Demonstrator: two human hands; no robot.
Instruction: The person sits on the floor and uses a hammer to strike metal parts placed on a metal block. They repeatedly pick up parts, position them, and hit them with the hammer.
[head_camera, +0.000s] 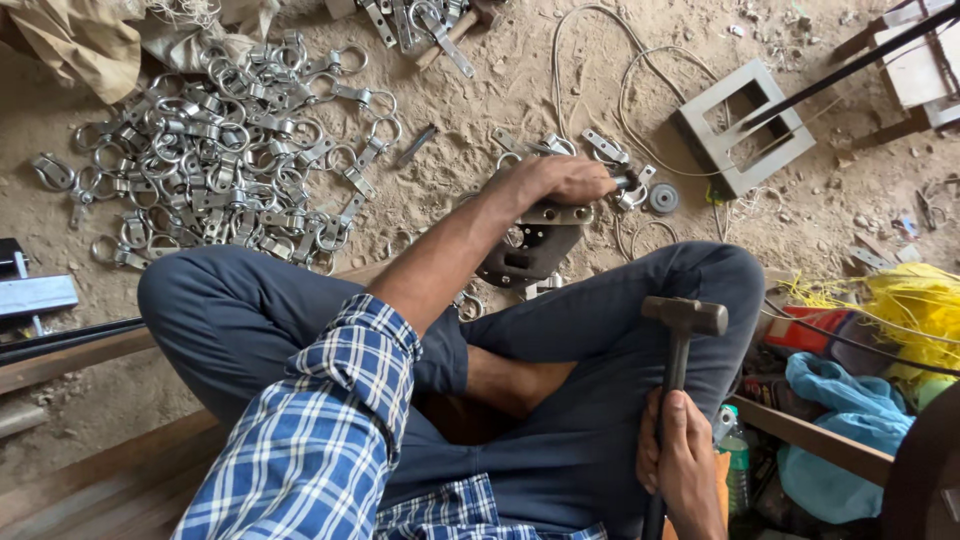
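Left hand (568, 182) is pressing down, fingers closed on a flat metal strip (556, 213) atop the dark block (530, 252), frame centre. Right hand (683, 452) is gripping the hammer (683, 318) upright, lower right, head well below-right of the strip.

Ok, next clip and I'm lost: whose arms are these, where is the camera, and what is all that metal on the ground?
There is one picture, taken by a camera worn on a person's head and looking down at their own lap. The person sits cross-legged on a sandy floor, in a blue checked shirt and dark trousers. Their left hand reaches forward and presses a small metal piece onto a dark iron block in front of the legs. Their right hand grips the handle of a hammer, head raised above the knee. On the floor to the left lies a big heap of shiny ring clamps. Further right are a grey square frame, loose white cord, and a yellow bundle beside blue cloth.
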